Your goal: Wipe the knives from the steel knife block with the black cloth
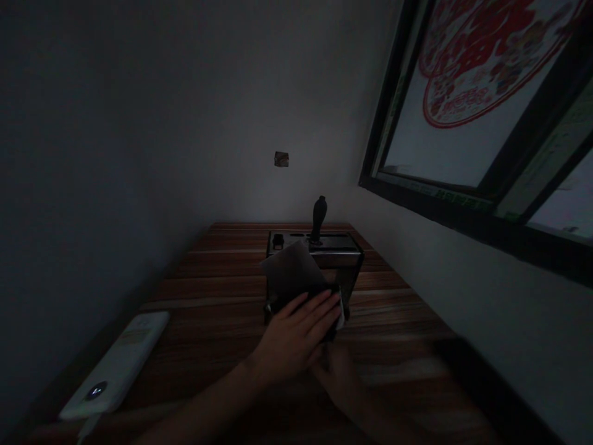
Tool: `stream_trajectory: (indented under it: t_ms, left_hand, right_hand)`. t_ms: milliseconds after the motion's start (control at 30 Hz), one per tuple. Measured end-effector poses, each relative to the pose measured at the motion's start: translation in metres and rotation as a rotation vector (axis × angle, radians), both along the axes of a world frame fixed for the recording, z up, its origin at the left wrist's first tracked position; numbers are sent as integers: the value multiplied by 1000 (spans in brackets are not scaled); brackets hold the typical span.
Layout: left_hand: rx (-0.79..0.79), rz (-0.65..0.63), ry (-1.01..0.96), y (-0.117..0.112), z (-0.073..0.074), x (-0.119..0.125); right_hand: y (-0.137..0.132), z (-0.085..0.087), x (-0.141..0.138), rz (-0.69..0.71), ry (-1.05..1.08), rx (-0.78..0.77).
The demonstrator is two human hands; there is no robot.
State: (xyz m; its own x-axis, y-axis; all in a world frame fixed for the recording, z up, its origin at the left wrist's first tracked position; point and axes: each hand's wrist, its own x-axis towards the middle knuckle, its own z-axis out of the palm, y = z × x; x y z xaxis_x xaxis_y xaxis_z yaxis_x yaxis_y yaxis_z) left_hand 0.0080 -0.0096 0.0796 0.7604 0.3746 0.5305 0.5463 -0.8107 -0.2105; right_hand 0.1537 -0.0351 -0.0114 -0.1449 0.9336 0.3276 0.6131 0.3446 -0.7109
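A broad grey blade, which looks like a cleaver's [293, 267], tilts up in front of me. My left hand [296, 334] lies across its lower part, fingers together, pressing a dark cloth [287, 299] against it. A pale edge shows beside the fingertips. Below and partly behind it, my right hand [340, 374] is closed at the lower end of the cleaver; the handle is hidden. Just beyond stands a knife block [340, 243] with a slotted metallic top. One black-handled knife [319, 217] stands upright in it. Dim light blurs details.
On the left of the striped wooden table [208, 296] lies a white power bank [120, 364] with a lit round display and a cable. Walls border the table at the back and sides. A dark-framed window [445, 179] with a red decoration is at right.
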Motion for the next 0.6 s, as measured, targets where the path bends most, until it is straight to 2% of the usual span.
stream_trajectory:
  t_ms: [133, 333, 433, 600]
  left_hand:
    - [45, 108, -91, 10, 21, -13]
    - [120, 265, -215, 19, 50, -36]
    - [142, 293, -252, 21, 53, -40]
    - [156, 323, -281, 22, 46, -35]
  right_hand:
    - [-2, 7, -2, -2, -45, -9]
    - [-7, 4, -5, -10, -155, -24]
    - [-9, 5, -5, -40, -223, -42]
    - [-8, 13, -7, -42, -241, -89]
